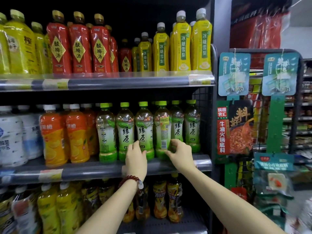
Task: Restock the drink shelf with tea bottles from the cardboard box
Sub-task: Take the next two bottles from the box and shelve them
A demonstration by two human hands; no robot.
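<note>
A row of green tea bottles [143,130] with lime-green caps is stood upright along the front of the middle shelf [94,171], just right of frame centre. Most labels are faced outward and are printed 绿茶; one bottle [163,130], at 3 o'clock from the row's middle, is turned so that its barcode and yellow back panel are shown. This turned bottle is pinched low on its base by the right hand [179,153], thumb and fingers narrowly curled around it. The base of the neighbouring bottle at 9 o'clock is touched by the left hand [135,157], fingers bent against it; whether it is fully gripped cannot be told. A beaded bracelet [130,180] is worn on the left wrist. Little headroom is left between the caps and the upper shelf [118,83], and the row is closed at 3 o'clock by a wire mesh side panel [202,105]. At 9 o'clock, orange drink bottles [54,137] marked 果橙 are packed touching the row. At 12 o'clock, red bottles [79,46] labelled 酸梅汤 and yellow bottles [180,44] labelled 冰糖雪梨 are shelved. At 3 o'clock, a hanging packet [236,129] reading 牛油火锅底料 is displayed.
</note>
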